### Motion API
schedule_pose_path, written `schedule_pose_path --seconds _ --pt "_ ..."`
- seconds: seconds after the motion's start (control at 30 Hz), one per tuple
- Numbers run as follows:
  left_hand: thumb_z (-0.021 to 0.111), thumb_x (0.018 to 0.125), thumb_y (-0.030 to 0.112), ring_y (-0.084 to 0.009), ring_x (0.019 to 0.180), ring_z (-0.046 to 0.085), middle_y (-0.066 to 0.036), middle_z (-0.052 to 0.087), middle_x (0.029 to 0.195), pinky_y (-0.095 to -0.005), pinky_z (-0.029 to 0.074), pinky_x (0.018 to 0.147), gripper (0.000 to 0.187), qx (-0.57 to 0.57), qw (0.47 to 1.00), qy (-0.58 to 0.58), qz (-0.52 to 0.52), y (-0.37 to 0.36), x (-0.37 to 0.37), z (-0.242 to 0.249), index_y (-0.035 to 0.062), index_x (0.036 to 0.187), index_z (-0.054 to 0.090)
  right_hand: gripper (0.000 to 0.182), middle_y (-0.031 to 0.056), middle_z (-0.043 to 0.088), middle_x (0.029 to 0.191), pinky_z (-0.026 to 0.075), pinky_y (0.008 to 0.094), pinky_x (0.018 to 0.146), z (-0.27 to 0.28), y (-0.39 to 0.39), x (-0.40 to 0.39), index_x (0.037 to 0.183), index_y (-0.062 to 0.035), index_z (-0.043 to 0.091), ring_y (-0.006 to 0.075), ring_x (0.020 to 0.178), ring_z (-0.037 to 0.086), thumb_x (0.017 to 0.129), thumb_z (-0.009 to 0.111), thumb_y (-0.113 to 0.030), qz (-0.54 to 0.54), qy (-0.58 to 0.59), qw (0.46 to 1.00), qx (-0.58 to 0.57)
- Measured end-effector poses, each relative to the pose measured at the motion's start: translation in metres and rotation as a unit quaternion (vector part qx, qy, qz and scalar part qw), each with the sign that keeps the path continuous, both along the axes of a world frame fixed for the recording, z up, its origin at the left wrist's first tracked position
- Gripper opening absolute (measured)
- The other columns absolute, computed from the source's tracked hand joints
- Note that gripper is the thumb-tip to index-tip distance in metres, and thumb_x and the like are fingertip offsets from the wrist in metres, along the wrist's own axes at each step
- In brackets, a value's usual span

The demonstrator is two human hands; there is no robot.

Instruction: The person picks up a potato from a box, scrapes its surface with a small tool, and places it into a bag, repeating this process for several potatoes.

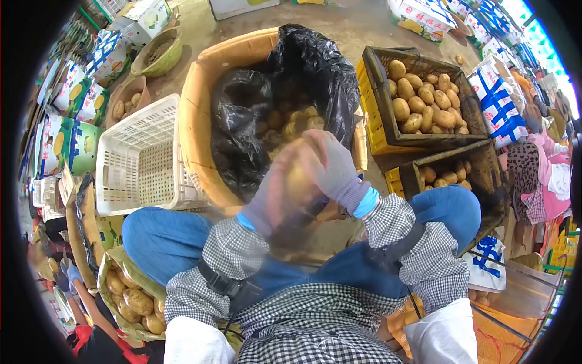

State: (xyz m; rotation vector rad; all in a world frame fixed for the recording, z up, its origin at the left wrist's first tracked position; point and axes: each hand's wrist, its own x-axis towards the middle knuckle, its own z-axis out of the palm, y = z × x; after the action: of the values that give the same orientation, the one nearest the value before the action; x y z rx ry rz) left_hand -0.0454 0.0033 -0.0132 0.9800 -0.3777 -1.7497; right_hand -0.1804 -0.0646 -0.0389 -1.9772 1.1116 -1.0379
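Observation:
Between my two gloved hands, a yellowish potato (298, 177) is held over the near rim of a large container lined with black plastic (242, 100). My left hand (268, 197), in a grey-purple glove and blurred by motion, is closed against its left side. Curled over its top and right side is my right hand (333, 164), in the same kind of glove. More potatoes (294, 124) lie inside the lined container. Its orange-yellow padded rim (197, 121) shows on the left.
On the right, a yellow-sided crate (374, 118) holds many potatoes, with a second dark crate (491, 176) nearer me. A white plastic basket (109, 164) stands left. By my left knee sits an open sack of potatoes (136, 303). Another person's hand (73, 273) shows at lower left.

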Motion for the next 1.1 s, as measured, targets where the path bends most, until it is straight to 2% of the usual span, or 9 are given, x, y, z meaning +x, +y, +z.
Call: schedule_pose_path --seconds 0.1,0.47,0.67,0.77,0.83,0.93,1.0,1.03,1.1 --pt "0.045 0.1 0.039 -0.0259 0.091 0.065 -0.007 0.058 0.123 -0.0259 0.055 0.054 0.04 -0.102 0.984 -0.137 -0.048 0.005 0.007 -0.016 0.016 0.133 0.047 0.027 0.018 0.063 0.102 0.051 0.0397 0.082 -0.005 -0.009 -0.002 0.106 -0.0034 0.06 0.0353 0.094 0.063 0.089 0.06 -0.025 0.021 -0.031 0.997 0.064" --pt "0.044 0.099 0.042 -0.0309 0.084 0.066 -0.014 0.06 0.119 -0.0291 0.055 0.052 0.045 -0.121 0.979 -0.146 -0.069 0.009 0.006 -0.007 0.0131 0.133 0.047 0.031 0.0172 0.067 0.087 0.05 0.036 0.076 0.013 -0.011 -0.011 0.099 0.0 0.063 0.0245 0.082 0.065 0.089 0.062 -0.029 0.066 -0.052 0.968 0.235" --pt "0.044 0.098 0.045 -0.0326 0.083 0.066 -0.017 0.06 0.117 -0.0312 0.055 0.052 0.049 -0.121 0.976 -0.159 -0.087 0.009 0.007 -0.005 0.0106 0.133 0.048 0.025 0.0149 0.066 0.082 0.05 0.0334 0.073 0.0 -0.016 -0.014 0.095 0.0001 0.064 0.019 0.078 0.063 0.089 0.061 -0.024 0.08 -0.09 0.971 0.204" --pt "0.044 0.097 0.046 -0.0334 0.082 0.066 -0.019 0.061 0.117 -0.0323 0.054 0.052 0.051 -0.12 0.974 -0.166 -0.098 0.009 0.006 -0.006 0.0094 0.133 0.048 0.02 0.0092 0.066 0.079 0.05 0.0318 0.072 -0.008 -0.018 -0.015 0.093 0.0 0.065 0.0167 0.076 0.061 0.091 0.058 -0.019 0.085 -0.127 0.964 0.219" --pt "0.044 0.097 0.047 -0.034 0.081 0.066 -0.02 0.061 0.116 -0.033 0.054 0.051 0.053 -0.122 0.972 -0.169 -0.104 0.008 0.007 -0.003 0.0086 0.133 0.048 0.02 0.0018 0.062 0.084 0.047 0.0256 0.073 -0.002 -0.02 -0.016 0.095 -0.0006 0.064 0.009 0.079 0.055 0.094 0.056 -0.019 0.106 -0.164 0.941 0.275" --pt "0.044 0.096 0.049 -0.0349 0.08 0.066 -0.021 0.061 0.115 -0.034 0.054 0.051 0.055 -0.104 0.982 -0.109 -0.112 0.008 0.014 0.004 0.0073 0.133 0.048 0.019 -0.0007 0.061 0.09 0.047 0.0236 0.075 0.002 -0.03 -0.016 0.097 -0.0016 0.065 0.007 0.082 0.054 0.095 0.057 -0.019 0.098 -0.238 0.924 0.285" --pt "0.046 0.096 0.046 -0.0372 0.087 0.065 -0.023 0.059 0.119 -0.0382 0.056 0.06 0.055 -0.045 0.988 0.112 -0.1 0.002 0.024 0.005 0.0066 0.134 0.047 0.019 0.0035 0.064 0.103 0.049 0.0263 0.078 0.021 -0.04 -0.025 0.106 -0.0028 0.064 0.0116 0.089 0.06 0.095 0.057 -0.017 0.102 -0.204 0.925 0.303" --pt "0.047 0.096 0.043 -0.0392 0.095 0.065 -0.024 0.056 0.124 -0.042 0.059 0.069 0.054 -0.012 0.968 0.232 -0.092 -0.002 0.028 0.006 0.0063 0.136 0.045 0.02 0.0038 0.064 0.103 0.049 0.0263 0.078 0.022 -0.044 -0.029 0.109 -0.0034 0.063 0.0119 0.09 0.06 0.096 0.056 -0.016 0.056 -0.099 0.979 0.17" --pt "0.052 0.096 0.032 -0.0292 0.098 0.064 -0.016 0.058 0.122 -0.038 0.056 0.081 0.049 -0.017 0.975 0.215 -0.051 0.0 0.025 0.013 0.0048 0.136 0.045 0.022 0.0045 0.064 0.103 0.049 0.0265 0.077 0.022 -0.043 -0.035 0.115 -0.0047 0.061 0.0125 0.091 0.061 0.097 0.054 -0.015 -0.04 0.115 0.987 -0.104"
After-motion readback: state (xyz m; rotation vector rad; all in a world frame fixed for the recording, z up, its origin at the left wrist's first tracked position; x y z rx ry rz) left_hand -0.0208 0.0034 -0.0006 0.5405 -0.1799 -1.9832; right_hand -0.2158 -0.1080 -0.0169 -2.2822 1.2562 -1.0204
